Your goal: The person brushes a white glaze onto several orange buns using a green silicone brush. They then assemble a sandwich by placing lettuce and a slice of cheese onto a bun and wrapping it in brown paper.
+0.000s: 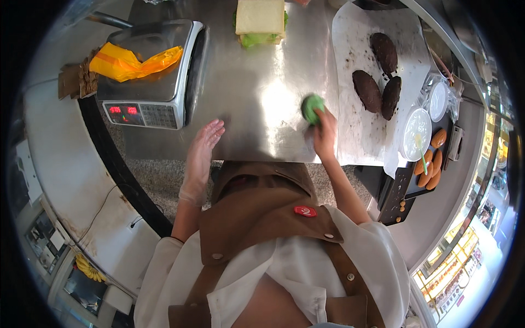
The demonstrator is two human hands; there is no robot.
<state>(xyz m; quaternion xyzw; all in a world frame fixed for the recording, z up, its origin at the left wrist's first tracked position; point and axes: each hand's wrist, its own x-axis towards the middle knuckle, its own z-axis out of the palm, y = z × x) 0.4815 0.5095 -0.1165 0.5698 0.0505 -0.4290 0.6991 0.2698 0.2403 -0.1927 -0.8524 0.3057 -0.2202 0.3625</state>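
My right hand [325,130] grips a crumpled green scouring pad or cloth [312,108], which rests against the stainless-steel worktop [242,94]. Blur hides exactly what it is made of. In a clear plastic glove, my left hand [206,141] hovers at the worktop's front edge with its fingers stretched and nothing in them. A sandwich of white bread with lettuce [261,20] lies at the far side of the steel. Closest to the left hand is a digital scale [143,92] with lit red digits.
A yellow plastic piping bag or wrapper [127,63] lies on the scale. At right, baking paper [348,24] carries three dark chocolate-coloured loaves [367,91]. Beyond it are a white round tub [415,139] with a green-handled spatula [422,156] and a black tray with several brown buns [434,171].
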